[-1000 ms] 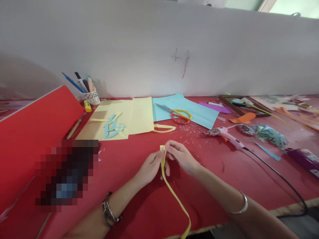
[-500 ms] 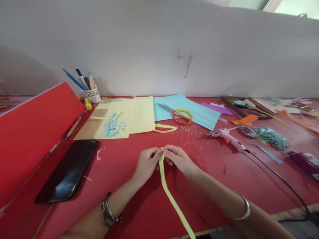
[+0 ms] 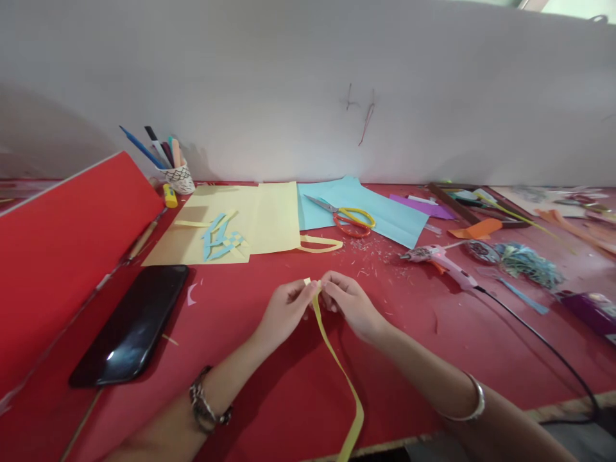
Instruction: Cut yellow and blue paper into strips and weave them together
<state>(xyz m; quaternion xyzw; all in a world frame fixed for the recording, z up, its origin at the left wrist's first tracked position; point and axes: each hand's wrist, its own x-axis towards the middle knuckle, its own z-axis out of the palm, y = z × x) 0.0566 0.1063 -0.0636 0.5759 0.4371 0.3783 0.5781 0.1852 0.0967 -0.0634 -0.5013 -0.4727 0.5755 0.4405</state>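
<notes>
head view, facing forward, down over red table [image 3: 289, 404]

The paper strip [image 3: 359, 414] looks matt, the phone [image 3: 132, 327] glossy and smooth.

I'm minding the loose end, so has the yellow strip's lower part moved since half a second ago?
Yes, left: judged against the scissors, the lower part of the yellow strip has shifted.

Paper strip [image 3: 359, 409], yellow, long and narrow. The upper end is pinched in the fingertips of the left hand [image 3: 287, 310] and right hand [image 3: 353, 307]; the free length curves loosely down past the table's near edge [image 3: 385, 445].
</notes>
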